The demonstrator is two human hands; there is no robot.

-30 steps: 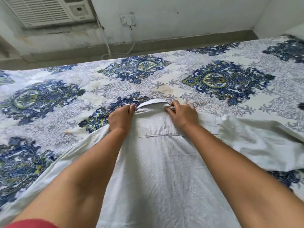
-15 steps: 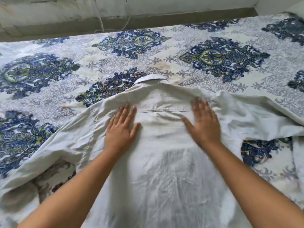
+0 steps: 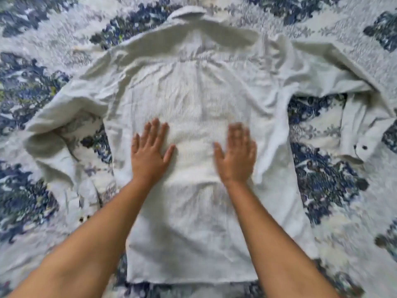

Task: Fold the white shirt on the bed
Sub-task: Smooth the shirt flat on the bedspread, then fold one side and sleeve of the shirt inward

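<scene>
head view: white shirt point(image 3: 193, 93) spread back-up on the bed point(image 3: 32, 61), collar point(image 3: 189, 14) far. left hand point(image 3: 148, 153) and right hand point(image 3: 236, 155) flat, fingers spread, pressing mid-back, pinching nothing. likely risk: 2 crumpled sleeves and creases folded in if smoothing stops short.

White shirt point(image 3: 193, 100) lies spread on patterned bed point(image 3: 335, 190).

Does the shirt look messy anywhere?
A bit. The white shirt lies back up, wrinkled near the collar. Its right sleeve is bunched and doubled over itself, not laid straight.
</scene>
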